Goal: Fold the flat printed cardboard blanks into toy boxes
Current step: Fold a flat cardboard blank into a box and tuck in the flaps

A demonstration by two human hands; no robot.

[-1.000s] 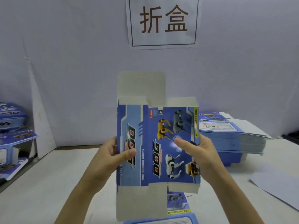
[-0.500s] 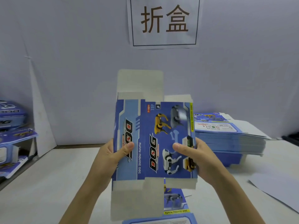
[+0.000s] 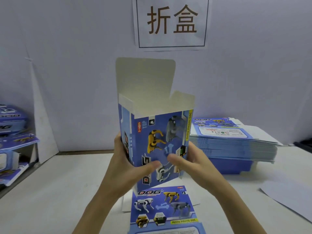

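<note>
Tabletop (image 3: pixel 59 191) carries the stack of blanks (image 3: pixel 233 146); left of that stack I see the box (image 3: pixel 157 132) held as an upright tube, long axis vertical, top flap (image 3: pixel 145 76) standing. The left hand (image 3: pixel 125 159) curls round its far-from-stack wall, the right hand (image 3: pixel 194 162) round the stack-side edge. Its bottom end, below both hands, seems unclosed, though blurred.

Your box (image 3: pixel 157 132) is blue, printed with yellow, grey and white robot dogs, plain white inside; the blank (image 3: pixel 165 208) beneath repeats it; the blurred stack (image 3: pixel 233 146) looks blue-edged.
</note>
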